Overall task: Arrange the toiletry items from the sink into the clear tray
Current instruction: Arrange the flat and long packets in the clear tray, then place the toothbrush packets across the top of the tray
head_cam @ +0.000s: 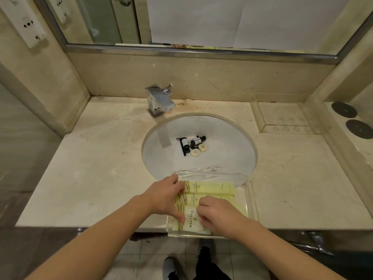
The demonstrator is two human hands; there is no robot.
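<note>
Down in the clear tray (251, 201), both hands' grips, left hand (164, 196) and right hand (219, 214), pinch the white packet (191, 220).

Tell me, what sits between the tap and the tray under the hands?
In the head view, the sink lies between tap and tray, holding small dark bottles and round soaps.

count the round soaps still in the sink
2, side by side in the sink bottom: one soap nearer, the other soap just right of it by the bottles; more may be hidden.

Clear tray (251, 201) at counter edge, yellow packets (210, 187) flat inside; dark bottles (196, 140), round soaps (195, 152) in sink (232, 138).
</note>
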